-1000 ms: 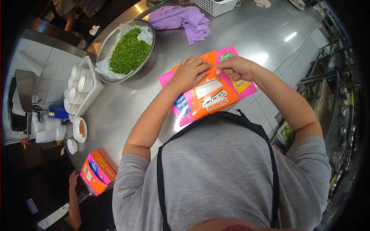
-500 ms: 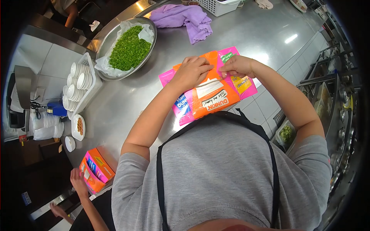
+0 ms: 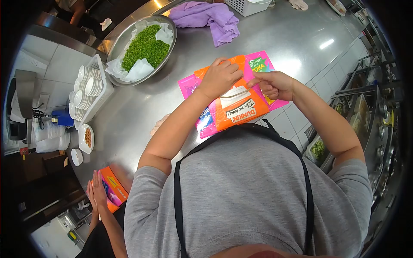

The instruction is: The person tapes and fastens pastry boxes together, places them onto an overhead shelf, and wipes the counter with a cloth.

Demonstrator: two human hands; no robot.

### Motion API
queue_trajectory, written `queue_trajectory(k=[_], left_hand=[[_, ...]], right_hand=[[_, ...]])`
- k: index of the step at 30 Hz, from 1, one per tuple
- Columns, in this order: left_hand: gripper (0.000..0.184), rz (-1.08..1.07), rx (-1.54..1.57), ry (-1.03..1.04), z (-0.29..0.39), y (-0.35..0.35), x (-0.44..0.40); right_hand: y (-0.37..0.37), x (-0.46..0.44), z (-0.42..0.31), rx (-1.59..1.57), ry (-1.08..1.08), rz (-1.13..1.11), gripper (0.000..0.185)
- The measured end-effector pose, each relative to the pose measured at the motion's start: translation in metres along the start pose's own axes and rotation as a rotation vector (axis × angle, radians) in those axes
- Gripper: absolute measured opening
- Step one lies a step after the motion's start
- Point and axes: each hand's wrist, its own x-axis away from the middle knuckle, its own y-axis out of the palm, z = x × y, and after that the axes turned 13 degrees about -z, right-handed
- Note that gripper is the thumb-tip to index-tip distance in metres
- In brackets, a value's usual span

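Note:
A folding cardboard Dunkin' box [image 3: 234,122], orange in the middle with pink side panels, lies at the counter edge against my apron. Across its orange panel, my left hand [image 3: 221,78] bends its fingers over the card and grips it. My right hand [image 3: 275,85] is on the right side, its index finger along the orange-pink crease and its other fingers curled in; the thumb is hidden. A white label with a curved slot shows between my hands.
A steel bowl [image 3: 168,55] of chopped greens, a purple cloth [image 3: 208,19] and a white basket [image 3: 105,92] of stacked white cups stand on the steel counter [image 3: 142,103]. At lower left, another person's hands [image 3: 98,191] are by a second Dunkin' box [image 3: 115,185].
My right hand has gone from a pinch near the pink panel to a stretched index finger on the crease. My left hand shifted slightly. The other person's hands came together by their box.

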Motion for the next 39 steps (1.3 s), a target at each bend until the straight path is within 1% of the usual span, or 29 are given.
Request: queue_trajectory(k=[2, 6, 9, 11, 12, 14, 15, 17, 18, 19, 21, 22, 24, 25, 27, 31, 33, 34, 36, 37, 39], left_hand=[[0.008, 0.019, 0.005, -0.012, 0.000, 0.001, -0.001], [0.009, 0.070, 0.036, -0.055, 0.000, 0.001, -0.001], [0.009, 0.040, 0.063, -0.072, 0.000, 0.003, 0.002], [0.009, 0.045, 0.103, -0.117, -0.004, 0.007, 0.003], [0.010, 0.050, 0.143, -0.155, -0.005, 0.008, 0.004], [0.009, 0.029, 0.186, -0.160, -0.006, 0.002, 0.002], [0.010, 0.006, 0.227, -0.169, -0.006, 0.000, 0.002], [0.010, -0.004, 0.232, -0.168, -0.007, 0.000, 0.004], [0.012, -0.011, 0.234, -0.167, -0.008, 0.000, 0.003], [0.012, -0.010, 0.235, -0.160, -0.008, 0.000, 0.002], [0.012, -0.015, 0.262, -0.173, -0.006, -0.003, 0.003], [0.012, -0.019, 0.260, -0.171, -0.005, -0.004, 0.003], [0.012, -0.041, 0.278, -0.191, -0.004, -0.007, 0.004], [0.012, -0.042, 0.273, -0.191, -0.003, -0.008, 0.004], [0.014, -0.104, 0.257, -0.186, -0.001, -0.010, 0.005], [0.015, -0.131, 0.259, -0.180, 0.002, -0.014, 0.005], [0.017, -0.127, 0.282, -0.181, 0.002, -0.014, 0.006], [0.017, -0.130, 0.280, -0.180, 0.002, -0.015, 0.005], [0.021, -0.122, 0.252, -0.169, 0.003, -0.015, 0.006], [0.021, -0.126, 0.249, -0.166, 0.003, -0.015, 0.005], [0.018, -0.058, 0.238, -0.170, 0.004, -0.013, 0.003]], right_hand=[[0.000, 0.003, 0.001, -0.151, -0.012, -0.038, 0.037], [0.014, 0.010, -0.005, -0.200, -0.053, -0.040, 0.044], [0.021, 0.016, 0.001, -0.274, -0.057, -0.053, 0.048], [0.015, 0.020, 0.007, -0.376, -0.063, -0.135, 0.052], [0.020, 0.026, 0.011, -0.378, -0.062, -0.135, 0.052], [0.031, 0.041, 0.012, -0.168, -0.100, -0.019, 0.040], [0.030, 0.040, 0.014, -0.171, -0.099, -0.016, 0.040], [0.025, 0.033, 0.023, 0.514, -0.381, 0.307, 0.028], [0.024, 0.026, 0.026, 0.582, -0.457, 0.325, 0.030], [0.028, 0.017, 0.028, 0.582, -0.459, 0.333, 0.030], [0.037, -0.002, 0.032, 1.016, -0.495, 0.483, 0.020], [0.037, -0.010, 0.038, 1.011, -0.498, 0.484, 0.020], [0.035, -0.023, 0.046, 1.158, -0.723, 0.695, 0.014], [0.033, -0.023, 0.045, 1.157, -0.728, 0.695, 0.014], [0.028, -0.022, 0.044, 0.952, -0.892, 0.759, 0.009], [0.028, -0.027, 0.042, 0.925, -0.970, 0.788, 0.008], [0.028, -0.032, 0.038, 0.902, -1.049, 0.795, 0.008], [0.023, -0.036, 0.037, 0.898, -1.051, 0.795, 0.008], [0.018, -0.043, 0.035, 0.685, -0.984, 0.696, 0.011], [0.020, -0.042, 0.033, 0.680, -0.987, 0.698, 0.011], [0.023, -0.037, 0.026, 0.682, -0.878, 0.699, 0.013]])
